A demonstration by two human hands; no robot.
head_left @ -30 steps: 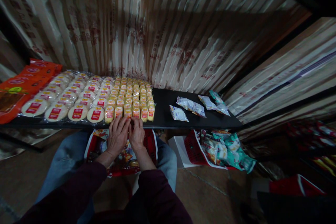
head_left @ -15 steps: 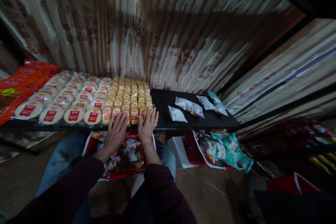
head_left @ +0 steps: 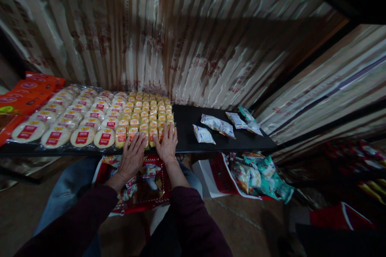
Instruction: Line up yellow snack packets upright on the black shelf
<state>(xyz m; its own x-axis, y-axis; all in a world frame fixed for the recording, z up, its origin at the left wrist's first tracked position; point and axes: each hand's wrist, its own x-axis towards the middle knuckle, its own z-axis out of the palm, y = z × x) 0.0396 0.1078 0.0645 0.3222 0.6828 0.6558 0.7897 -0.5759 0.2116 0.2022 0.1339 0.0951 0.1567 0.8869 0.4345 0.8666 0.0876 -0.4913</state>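
Both hands rest at the front of a block of small yellow wrapped cakes lined up in rows on a black shelf. My left hand lies with fingers stretched out over the front packs. My right hand touches the block's front right corner, its fingers extended and slightly apart. Neither hand lifts anything; the palms hide some front packs. To the left, round white wrapped crackers with red labels stand in several rows beside the cakes.
Orange bags lie at the shelf's left end. Several loose white packets lie on its right part. Below are a red basket of snacks between my knees and another red basket with green and white bags. A striped sheet hangs behind.
My right hand has shifted slightly left against the cakes' front corner. The left hand stays nearly in place. The view has tilted a little.
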